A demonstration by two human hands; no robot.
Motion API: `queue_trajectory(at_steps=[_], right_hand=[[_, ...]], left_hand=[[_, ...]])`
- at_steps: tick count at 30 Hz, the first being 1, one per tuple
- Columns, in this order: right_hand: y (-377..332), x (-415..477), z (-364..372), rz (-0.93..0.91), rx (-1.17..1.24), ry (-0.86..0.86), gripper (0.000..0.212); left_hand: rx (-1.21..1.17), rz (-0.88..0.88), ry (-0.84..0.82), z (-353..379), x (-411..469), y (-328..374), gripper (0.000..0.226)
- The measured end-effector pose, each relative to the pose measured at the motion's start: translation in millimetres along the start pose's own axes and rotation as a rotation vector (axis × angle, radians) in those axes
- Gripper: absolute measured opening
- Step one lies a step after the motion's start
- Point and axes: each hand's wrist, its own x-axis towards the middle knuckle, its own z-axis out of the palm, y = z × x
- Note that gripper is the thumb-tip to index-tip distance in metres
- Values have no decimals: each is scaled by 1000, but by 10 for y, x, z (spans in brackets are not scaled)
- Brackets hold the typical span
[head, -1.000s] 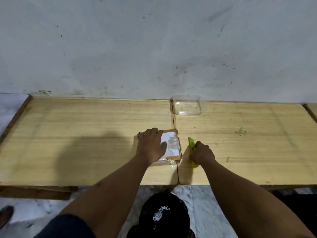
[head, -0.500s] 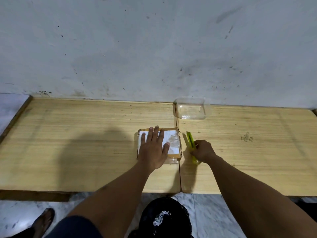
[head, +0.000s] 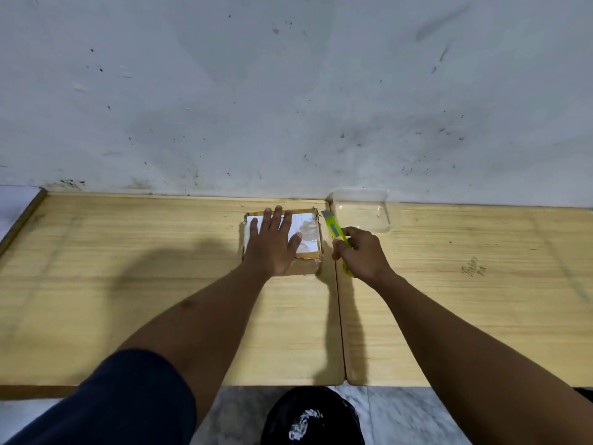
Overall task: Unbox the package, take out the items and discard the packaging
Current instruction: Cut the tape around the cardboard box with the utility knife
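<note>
Left hand spread flat, pinning cardboard package to counter. Right hand fisted round green box cutter. Advice: shallow blade along right-edge tape, fingers clear.

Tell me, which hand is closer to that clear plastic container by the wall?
The right. The right hand, gripping the yellow-green cutter, sits just in front of the clear plastic container. The left hand lies flat on the cardboard package, farther to the left.
</note>
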Motion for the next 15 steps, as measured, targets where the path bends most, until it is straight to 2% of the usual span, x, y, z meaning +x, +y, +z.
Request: queue_trajectory(at_steps=[9, 15], right_hand=[[-48, 31, 64, 54, -88, -34, 30], [-49, 31, 87, -1, -147, -13, 28]], left_hand=[[-15, -7, 26, 34, -12, 14, 63], [-11, -12, 32, 54, -13, 21, 64]])
